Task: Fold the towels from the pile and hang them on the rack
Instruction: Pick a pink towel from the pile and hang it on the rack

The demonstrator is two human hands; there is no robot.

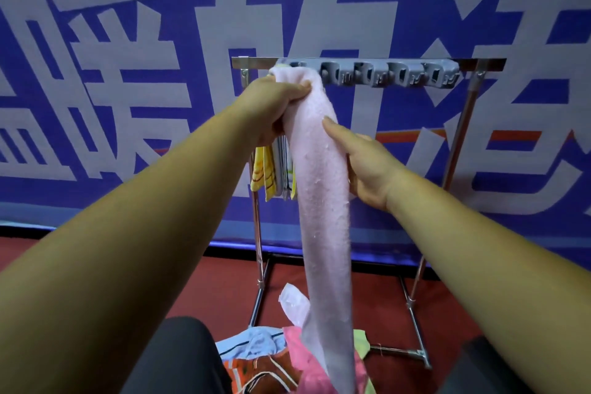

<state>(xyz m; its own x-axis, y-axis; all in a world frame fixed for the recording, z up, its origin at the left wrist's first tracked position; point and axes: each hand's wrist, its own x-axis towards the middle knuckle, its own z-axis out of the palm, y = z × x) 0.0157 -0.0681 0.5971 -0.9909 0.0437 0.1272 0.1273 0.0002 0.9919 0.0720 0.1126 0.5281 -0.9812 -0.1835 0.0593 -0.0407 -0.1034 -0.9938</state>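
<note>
A long pale pink towel [323, 201] hangs from the left end of the grey clip bar [383, 73] on the metal rack [467, 115]. My left hand [275, 105] is shut on the towel's top, pressing it against the leftmost clip. My right hand [361, 163] holds the towel's right edge a little lower, thumb on its front. Behind the pink towel hang a yellow striped towel [263, 176] and a pale striped one [284, 169]. The pile of towels [265, 358] lies on the floor below, partly hidden by the pink towel's lower end.
Several grey clips to the right on the bar hold nothing. A blue banner with large white characters [128, 73] stands right behind the rack. The rack's legs [415, 339] rest on a red floor. My dark-trousered knees [179, 358] frame the pile.
</note>
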